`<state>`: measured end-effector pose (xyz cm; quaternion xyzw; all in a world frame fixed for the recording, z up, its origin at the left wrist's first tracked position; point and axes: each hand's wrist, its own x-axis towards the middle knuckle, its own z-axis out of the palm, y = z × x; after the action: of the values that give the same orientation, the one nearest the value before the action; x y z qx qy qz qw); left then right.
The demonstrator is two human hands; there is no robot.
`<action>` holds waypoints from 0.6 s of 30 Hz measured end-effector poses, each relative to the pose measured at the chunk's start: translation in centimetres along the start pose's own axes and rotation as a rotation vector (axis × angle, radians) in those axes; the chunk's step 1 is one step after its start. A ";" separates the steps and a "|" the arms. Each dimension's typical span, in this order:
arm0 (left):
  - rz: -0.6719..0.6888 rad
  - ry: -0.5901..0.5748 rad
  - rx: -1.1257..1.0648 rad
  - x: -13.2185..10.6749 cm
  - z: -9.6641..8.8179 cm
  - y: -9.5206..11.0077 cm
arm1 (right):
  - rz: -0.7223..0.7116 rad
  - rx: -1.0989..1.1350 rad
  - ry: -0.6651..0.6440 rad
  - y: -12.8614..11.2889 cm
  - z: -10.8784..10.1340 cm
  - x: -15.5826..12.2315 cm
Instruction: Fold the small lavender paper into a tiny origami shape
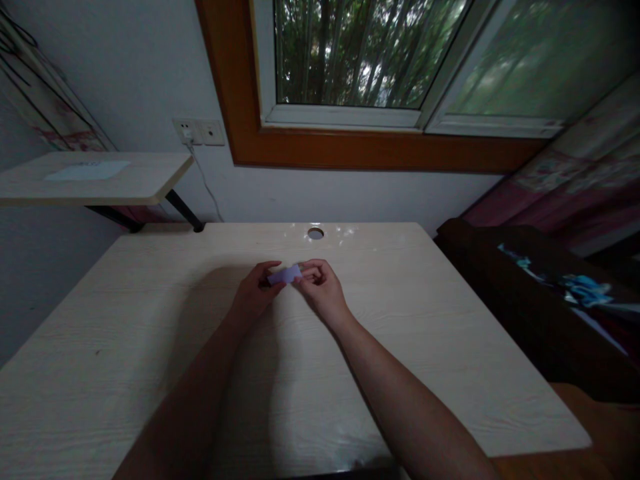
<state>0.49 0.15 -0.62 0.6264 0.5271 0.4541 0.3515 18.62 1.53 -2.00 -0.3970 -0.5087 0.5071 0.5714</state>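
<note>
A small light-purple strip (286, 274), which looks like folded paper, is held up between my two hands over the far half of the pale wooden desk (425, 347). My left hand (254, 293) grips its left end, with the thumb along the lower edge and the fingers curled behind. At the right end, my right hand (323, 287) pinches it between thumb and fingers. The strip slants slightly, its right end higher. Part of each end is hidden by my fingers.
Behind the hands is a round cable hole (315, 233) in the desk. A raised shelf (160, 180) with a paper sheet (87, 171) stands at the left. A white cord (203, 175) hangs from the wall socket (199, 132). Dark furniture (490, 287) is beyond the right edge.
</note>
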 end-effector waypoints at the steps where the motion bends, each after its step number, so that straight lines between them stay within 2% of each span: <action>1: -0.007 0.004 -0.011 0.0 0.0 0.0 | -0.004 0.007 0.019 0.1 -0.1 0.1; 5: -0.025 0.023 -0.029 0.2 0.0 -0.2 | -0.017 0.029 0.072 0.0 -0.2 0.3; 8: -0.021 0.018 0.002 0.2 0.0 -0.3 | -0.013 0.049 0.063 -0.3 -0.2 0.3; 18: -0.011 -0.052 0.062 -0.3 0.3 -0.1 | -0.001 0.008 -0.093 -0.2 0.1 -0.1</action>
<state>0.68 -0.08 -0.87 0.6456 0.5350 0.4195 0.3479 18.59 1.44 -1.80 -0.3704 -0.5327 0.5269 0.5490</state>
